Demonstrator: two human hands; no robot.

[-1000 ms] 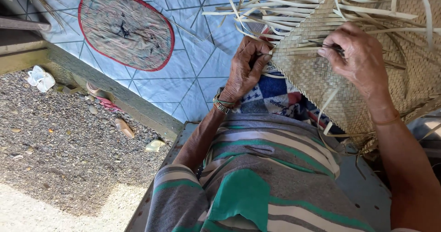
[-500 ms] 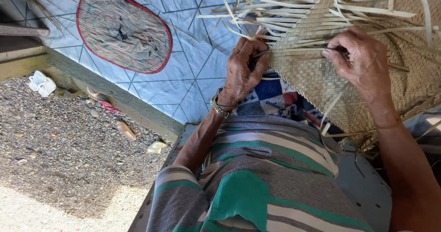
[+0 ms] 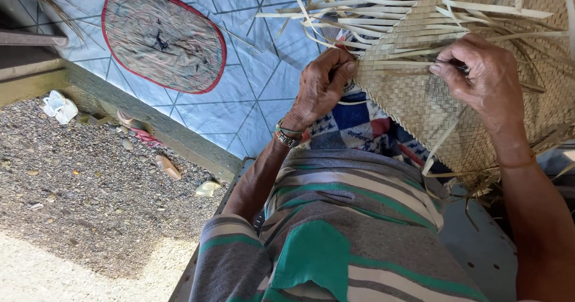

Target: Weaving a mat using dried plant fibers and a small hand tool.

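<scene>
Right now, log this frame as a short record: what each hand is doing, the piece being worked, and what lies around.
left hand: pinches strips at the edge of the woven mat
right hand: rests on the mat, fingertips on a strip
loose strips: unwoven, fanning out from the mat
wrist: bracelets on the left
floor: blue tiles with an oval red-edged rug
ground: gravel beyond a step

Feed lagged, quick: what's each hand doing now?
Left hand: closed, pinching the woven mat edge.
Right hand: closed on a loose strip.
</scene>
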